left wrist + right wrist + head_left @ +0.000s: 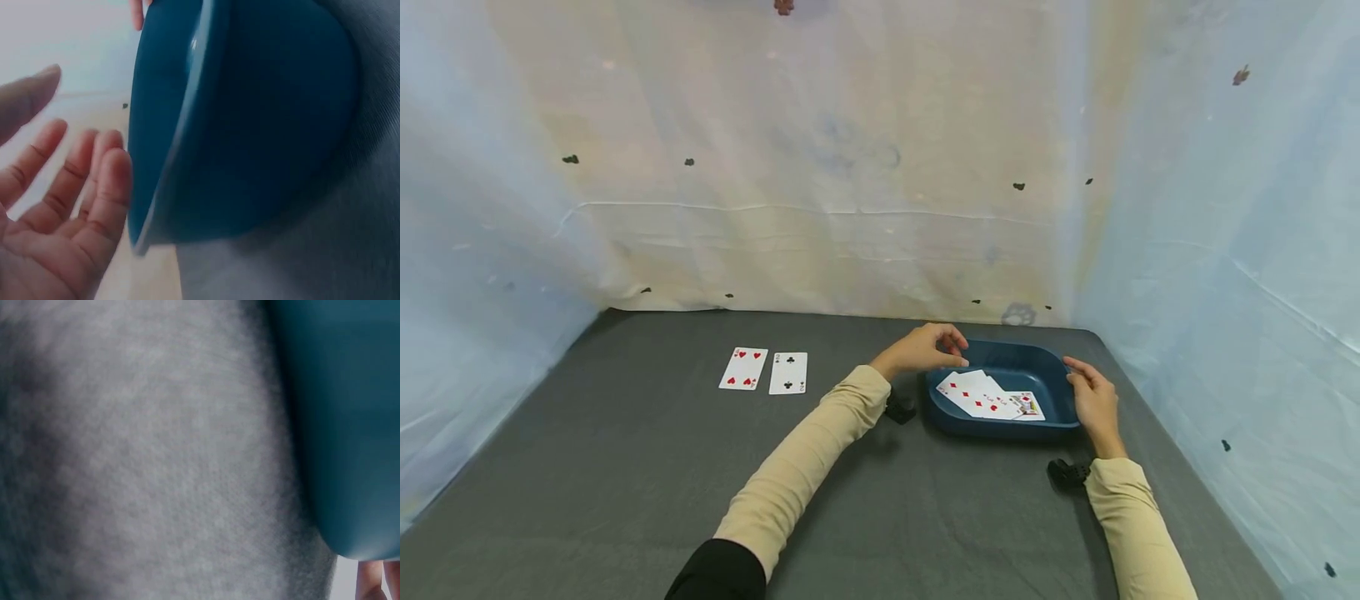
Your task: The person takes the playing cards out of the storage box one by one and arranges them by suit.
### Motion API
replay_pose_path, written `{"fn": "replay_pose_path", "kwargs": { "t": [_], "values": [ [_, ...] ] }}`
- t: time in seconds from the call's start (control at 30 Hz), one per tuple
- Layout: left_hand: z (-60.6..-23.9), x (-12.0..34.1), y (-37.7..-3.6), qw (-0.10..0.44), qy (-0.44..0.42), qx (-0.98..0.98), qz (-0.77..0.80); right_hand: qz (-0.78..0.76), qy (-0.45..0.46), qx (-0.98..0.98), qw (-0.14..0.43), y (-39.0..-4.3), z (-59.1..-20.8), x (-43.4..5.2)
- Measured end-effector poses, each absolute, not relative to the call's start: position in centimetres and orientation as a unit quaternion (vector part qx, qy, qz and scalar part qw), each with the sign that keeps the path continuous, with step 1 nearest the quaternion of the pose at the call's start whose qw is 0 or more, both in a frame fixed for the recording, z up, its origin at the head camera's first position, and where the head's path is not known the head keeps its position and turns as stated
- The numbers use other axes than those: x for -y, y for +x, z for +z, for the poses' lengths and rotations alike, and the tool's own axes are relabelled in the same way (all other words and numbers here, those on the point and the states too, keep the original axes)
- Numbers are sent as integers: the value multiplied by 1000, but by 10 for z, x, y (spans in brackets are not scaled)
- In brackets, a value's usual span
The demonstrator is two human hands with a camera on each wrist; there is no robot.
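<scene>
A dark blue basin stands on the grey cloth, holding several playing cards that lie face up and overlap. My left hand hovers at the basin's back left rim with nothing in it. In the left wrist view its loosely bent fingers and thumb are spread apart beside the rim. At the right end, my right hand has its extended fingers against the basin's rim. Only two of that hand's fingers show in the right wrist view, at the basin's lower edge.
Left of the basin, a four of hearts and a clubs card lie face up side by side on the grey cloth. Pale hanging sheets enclose the table at the back and both sides.
</scene>
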State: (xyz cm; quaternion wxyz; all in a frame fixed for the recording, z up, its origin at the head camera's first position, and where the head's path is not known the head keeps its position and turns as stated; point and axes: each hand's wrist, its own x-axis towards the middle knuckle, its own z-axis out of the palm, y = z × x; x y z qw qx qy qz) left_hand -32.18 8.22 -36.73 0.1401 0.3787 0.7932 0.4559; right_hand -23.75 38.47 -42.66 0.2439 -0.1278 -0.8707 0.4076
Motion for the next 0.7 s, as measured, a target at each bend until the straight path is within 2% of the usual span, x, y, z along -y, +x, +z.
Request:
{"fn": "replay_pose_path", "kwargs": {
  "t": [0.43,0.7],
  "values": [
    [-379,-125,-314,143,291,-835,444,411,-123,868,252,-234,-426,-384],
    [-384,-137,-305,157,248,-850,438,417,-127,864,251,-232,-426,-384]
  ]
}}
